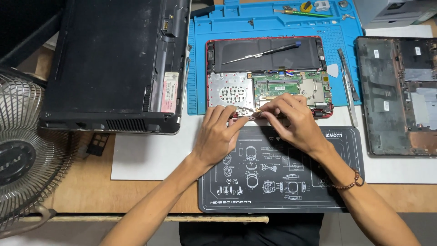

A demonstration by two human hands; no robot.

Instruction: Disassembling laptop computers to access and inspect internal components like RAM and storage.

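A small red laptop (268,75) lies open-backed on a blue work mat (264,25), showing its black battery, green circuit board and silver drive cover. My left hand (218,134) and my right hand (291,118) meet at the laptop's near edge. Both pinch a small thin part, seemingly a flat cable or strip (253,115), by the fingertips. A black-handled screwdriver (264,52) rests on the battery. My right wrist wears a bead bracelet (348,182).
A large black laptop (114,59) lies upside down at left. A dismantled laptop shell (396,91) sits at right. Metal pry tools (348,84) lie beside the red laptop. A dark printed mat (277,173) is under my wrists. A fan (27,150) stands far left.
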